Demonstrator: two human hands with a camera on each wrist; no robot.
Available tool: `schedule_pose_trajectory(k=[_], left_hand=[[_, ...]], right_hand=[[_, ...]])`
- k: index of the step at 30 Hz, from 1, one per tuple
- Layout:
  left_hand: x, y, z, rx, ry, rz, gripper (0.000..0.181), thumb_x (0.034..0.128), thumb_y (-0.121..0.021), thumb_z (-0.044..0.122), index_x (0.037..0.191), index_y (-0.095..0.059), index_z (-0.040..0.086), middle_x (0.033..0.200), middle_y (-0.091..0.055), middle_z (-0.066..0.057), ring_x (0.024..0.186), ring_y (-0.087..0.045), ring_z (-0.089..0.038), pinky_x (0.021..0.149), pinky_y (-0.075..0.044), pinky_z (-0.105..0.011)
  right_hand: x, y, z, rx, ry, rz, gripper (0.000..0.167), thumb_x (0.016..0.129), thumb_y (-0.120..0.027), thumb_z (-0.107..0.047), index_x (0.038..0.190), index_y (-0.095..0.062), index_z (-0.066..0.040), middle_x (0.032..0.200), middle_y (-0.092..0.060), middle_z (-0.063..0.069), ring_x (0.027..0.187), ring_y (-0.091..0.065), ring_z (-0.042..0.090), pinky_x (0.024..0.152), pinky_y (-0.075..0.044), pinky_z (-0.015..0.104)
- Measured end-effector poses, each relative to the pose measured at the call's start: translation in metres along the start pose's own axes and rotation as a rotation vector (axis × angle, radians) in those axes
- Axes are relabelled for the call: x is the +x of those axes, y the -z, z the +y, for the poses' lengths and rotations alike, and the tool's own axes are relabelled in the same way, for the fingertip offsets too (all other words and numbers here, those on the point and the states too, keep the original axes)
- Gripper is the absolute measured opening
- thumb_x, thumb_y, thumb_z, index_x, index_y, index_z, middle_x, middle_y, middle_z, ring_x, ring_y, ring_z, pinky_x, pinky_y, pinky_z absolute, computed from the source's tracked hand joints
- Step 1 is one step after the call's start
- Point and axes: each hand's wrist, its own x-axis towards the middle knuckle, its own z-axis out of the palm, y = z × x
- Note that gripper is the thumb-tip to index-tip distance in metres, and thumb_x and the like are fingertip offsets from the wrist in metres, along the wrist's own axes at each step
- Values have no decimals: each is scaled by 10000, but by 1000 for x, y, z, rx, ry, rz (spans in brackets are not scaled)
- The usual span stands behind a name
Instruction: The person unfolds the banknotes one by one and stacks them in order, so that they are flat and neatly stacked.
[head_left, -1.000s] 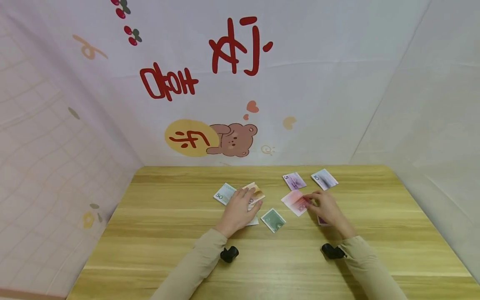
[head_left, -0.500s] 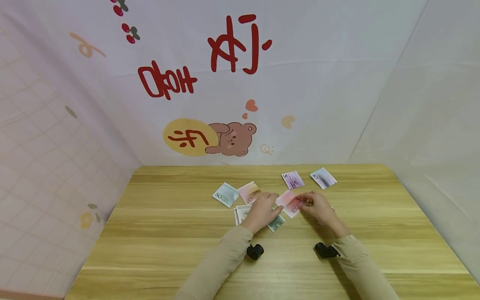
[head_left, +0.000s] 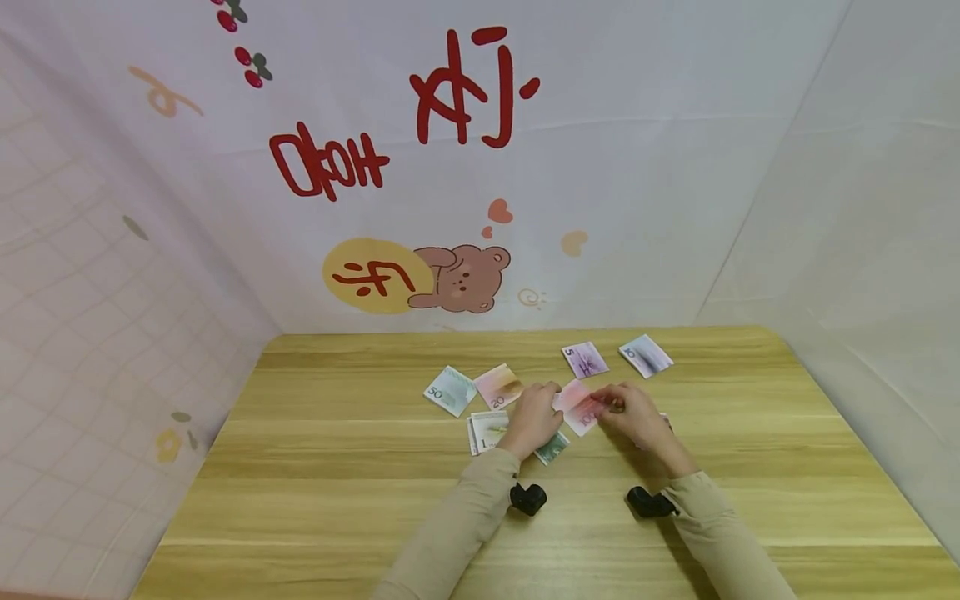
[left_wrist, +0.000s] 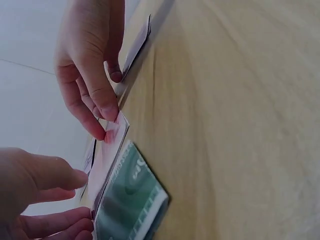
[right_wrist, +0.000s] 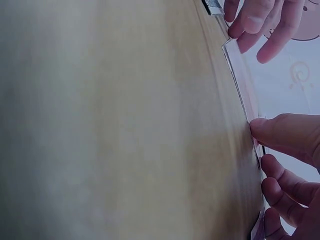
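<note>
In the right hand [head_left: 636, 412], pinched between thumb and bent fingers by the right corner: a four-sided pink-red paper note [head_left: 577, 408] marked "100", low over the wooden surface [head_left: 352, 500], in the far half, well in from the right edge. At the opposite corner of that note, the left hand [head_left: 534, 417], fingers bent and partly spread, fingertips right up against the paper's edge. Gripping it or merely touching: cannot tell.

Partly hidden below the left hand, a dark green paper note [head_left: 553, 450], flat on the surface. To the left of it, a white-and-grey paper note [head_left: 489, 428] marked "1", overlapping another sheet. Farther toward the far edge, a pale green paper note [head_left: 450, 391] marked "50" and, just beside, an orange-and-pink paper note [head_left: 498, 387] marked "20".

Nearest the far edge, a purple paper note [head_left: 586, 360] marked "5", close to the pink-red note's far corner; to the right, apart, a pale blue-and-lilac paper note [head_left: 647, 356] marked "10". Mostly covered by the right hand, a dark-printed note [head_left: 665, 419].

Beyond the far edge, a white backdrop [head_left: 637, 192] with a printed brown bear [head_left: 465, 279].
</note>
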Motion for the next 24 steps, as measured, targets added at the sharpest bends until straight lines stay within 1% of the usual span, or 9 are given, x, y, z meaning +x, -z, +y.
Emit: schedule_pose_trajectory(k=[2,5,8,9,12,15,19,21,24], left_hand=[[2,1,0,-18,11,-4,345,831,-723,65,1162,-639,19,1054,-646,-132,983,-597,-274,833,-497,-338],[6,2,-2,-82,45,-10,345,809,-713,28,1145,-640,20,1034,-649,-131,958,-595,-260,793,-495,-326],[10,3,-6,-189,83,-14,362,770,-685,-26,1127,-645,17,978,-650,-117,899,-595,-233,737,-490,-305],[12,3,-7,-229,87,-14,365,754,-673,-45,1113,-648,17,959,-642,-110,880,-588,-222,725,-484,-298],[15,2,-9,-347,84,-15,364,712,-630,-102,1054,-662,18,927,-621,-89,831,-557,-179,703,-462,-263],[16,-1,-10,-452,84,-8,355,684,-590,-143,992,-662,17,916,-614,-93,768,-523,-152,645,-432,-229],[13,-5,-9,-596,133,15,365,697,-555,-174,991,-659,16,975,-647,-95,702,-515,-132,564,-401,-207],[12,-6,-8,-658,160,26,361,720,-555,-173,1002,-662,26,1007,-652,-77,695,-514,-119,553,-394,-204],[10,-7,-7,-717,180,36,333,751,-568,-165,994,-670,37,942,-644,-51,678,-503,-86,547,-388,-196]], right_hand=[[1,0,0,3,3,2,223,779,-732,36,1000,-706,22,833,-569,100,765,-507,235,648,-428,330],[2,0,1,9,9,3,222,777,-733,39,997,-707,23,832,-572,91,765,-504,231,648,-427,332],[2,-1,2,17,8,-5,225,776,-739,35,997,-705,16,839,-575,87,770,-504,225,655,-429,332],[2,-1,2,19,7,-8,225,777,-740,35,997,-704,15,840,-574,88,771,-504,224,655,-429,334],[2,-2,3,17,2,-9,223,781,-739,37,999,-702,9,843,-572,91,772,-509,221,661,-435,341],[1,-3,1,3,2,-3,229,779,-735,43,1003,-699,11,843,-570,103,767,-521,226,661,-445,344],[-2,-5,-3,-18,23,10,233,776,-742,37,1005,-702,17,836,-569,115,755,-528,237,649,-450,335],[-3,-6,-5,-28,36,21,231,772,-754,29,999,-708,16,835,-573,119,757,-534,245,649,-458,340],[-4,-8,-8,-41,58,25,233,764,-765,21,991,-711,25,855,-586,121,778,-556,254,667,-487,363]])
